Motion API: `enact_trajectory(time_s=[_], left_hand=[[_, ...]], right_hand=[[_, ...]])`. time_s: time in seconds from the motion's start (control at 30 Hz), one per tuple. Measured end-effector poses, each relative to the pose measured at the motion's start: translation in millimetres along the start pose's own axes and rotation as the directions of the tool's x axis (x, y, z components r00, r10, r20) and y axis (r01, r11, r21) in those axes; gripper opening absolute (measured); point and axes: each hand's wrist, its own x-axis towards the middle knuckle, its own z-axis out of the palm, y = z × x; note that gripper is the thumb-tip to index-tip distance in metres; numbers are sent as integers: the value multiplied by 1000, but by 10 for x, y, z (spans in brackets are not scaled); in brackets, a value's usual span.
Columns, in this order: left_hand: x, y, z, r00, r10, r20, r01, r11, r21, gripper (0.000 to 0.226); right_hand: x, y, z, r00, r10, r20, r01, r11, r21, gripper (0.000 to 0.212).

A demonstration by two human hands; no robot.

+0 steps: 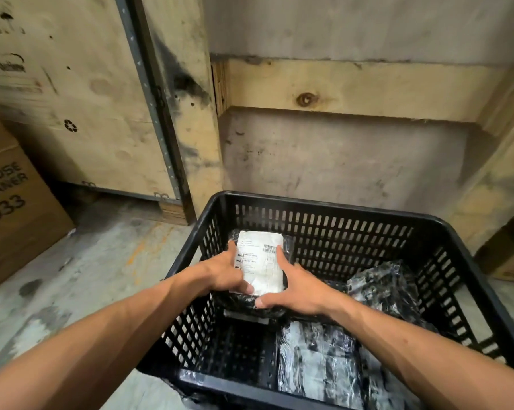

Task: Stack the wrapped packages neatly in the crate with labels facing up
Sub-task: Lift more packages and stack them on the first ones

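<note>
A black slotted plastic crate (pixel 323 202) stands on the floor in front of me. Both hands hold one black wrapped package (pixel 261 261) over the crate's far left corner, its white label facing up. My left hand (pixel 226 273) grips its left edge and my right hand (pixel 297 288) grips its right and near edge. Under it the white edge of another package shows. Another wrapped package (pixel 317 362) lies flat at the crate's near middle, shiny and dark. A crumpled one (pixel 383 282) leans at the right side.
A wooden shipping crate (pixel 72 99) and a plywood wall with a timber beam (pixel 353 87) stand right behind the crate. A cardboard box (pixel 13 208) sits at the left on the concrete floor (pixel 101 261). Another carton (pixel 513 261) is at the far right.
</note>
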Motion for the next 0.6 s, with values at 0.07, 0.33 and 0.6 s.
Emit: enact_trajectory(time_s=[0.07, 0.33, 0.6], left_hand=[[58, 1, -6, 1000, -21, -4, 21, 998, 64, 124], [76, 8, -3, 999, -51, -18, 54, 960, 276, 100], [-99, -23, 75, 996, 32, 85, -78, 781, 620, 93]], right_hand=[[58, 4, 24, 1000, 2, -27, -3, 1000, -19, 147], [111, 95, 97, 999, 6, -37, -9, 998, -64, 145], [50, 125, 103, 999, -30, 10, 31, 978, -204, 132]])
